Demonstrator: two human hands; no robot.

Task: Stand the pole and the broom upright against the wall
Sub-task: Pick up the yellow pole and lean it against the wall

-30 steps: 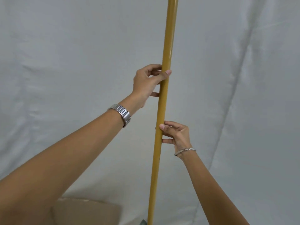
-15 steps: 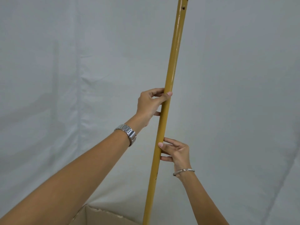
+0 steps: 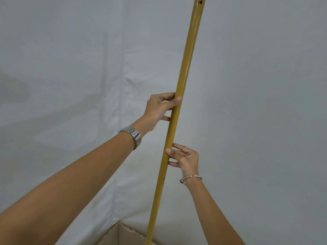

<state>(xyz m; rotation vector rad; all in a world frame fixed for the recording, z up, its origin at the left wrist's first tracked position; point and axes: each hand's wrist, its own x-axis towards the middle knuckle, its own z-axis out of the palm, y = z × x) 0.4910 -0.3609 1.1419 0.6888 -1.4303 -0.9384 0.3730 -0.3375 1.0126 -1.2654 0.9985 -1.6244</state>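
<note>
A long yellow pole stands nearly upright in front of the white sheet-covered wall, leaning slightly to the right at its top. My left hand grips it from the left at mid height, thumb across the front. Lower down, my right hand holds it from the right with loosely curled fingers. The pole's foot runs out of view at the bottom edge, and its top leaves the frame. No broom is in sight.
The corner of a brown cardboard box shows at the bottom, just left of the pole's lower end. White draped fabric fills everything else behind the pole.
The view has tilted upward, so hands and pole sit lower in the frame. The pole now leans more to the right at its top. Both hands keep their grip.
</note>
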